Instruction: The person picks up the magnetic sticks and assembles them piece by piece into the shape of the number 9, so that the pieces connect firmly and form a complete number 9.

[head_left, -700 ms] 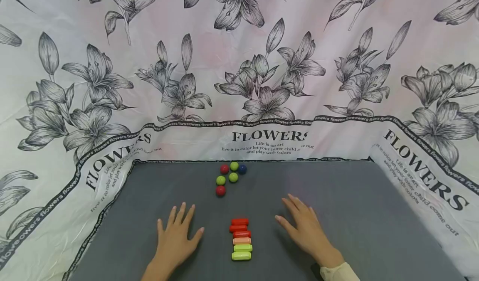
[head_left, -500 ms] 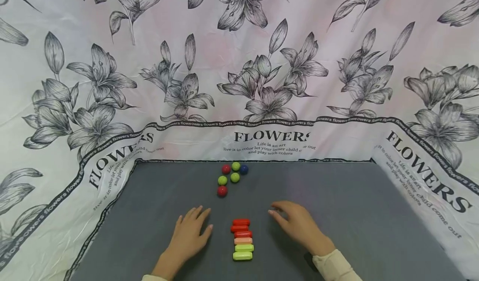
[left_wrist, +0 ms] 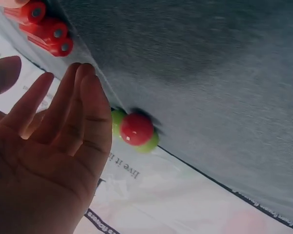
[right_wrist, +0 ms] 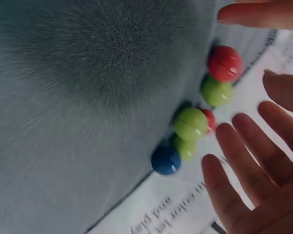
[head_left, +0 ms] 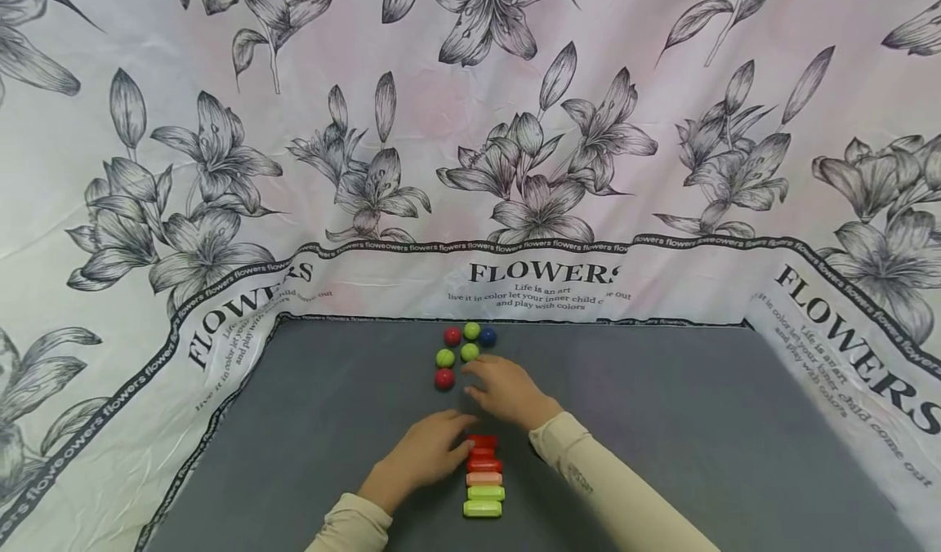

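My left hand [head_left: 426,452] is at the far end of a column of small oblong pieces, its fingertips overlapping the top red piece [head_left: 485,440] in the head view. Its fingers [left_wrist: 95,97] are loosely extended in the left wrist view, and red pieces [left_wrist: 57,30] with grey round ends lie beyond the thumb. Farther forward, my right hand [head_left: 509,390] reaches toward a cluster of small balls. Its spread fingers hold nothing. Nearest to it are a green ball [head_left: 469,352] and a red ball [head_left: 444,379]. A blue ball [right_wrist: 166,160] sits at the cluster's edge.
Below the red pieces, the column continues with a salmon piece [head_left: 483,479] and two yellow-green pieces [head_left: 485,500]. The grey tabletop [head_left: 662,421] meets a white flower-printed cloth [head_left: 397,282] at the back and sides. My right forearm [head_left: 610,478] crosses the table's front right.
My right hand has moved forward and left to the balls. My left hand has moved right to the red pieces. The head view has shifted slightly; balls and pieces keep their arrangement.
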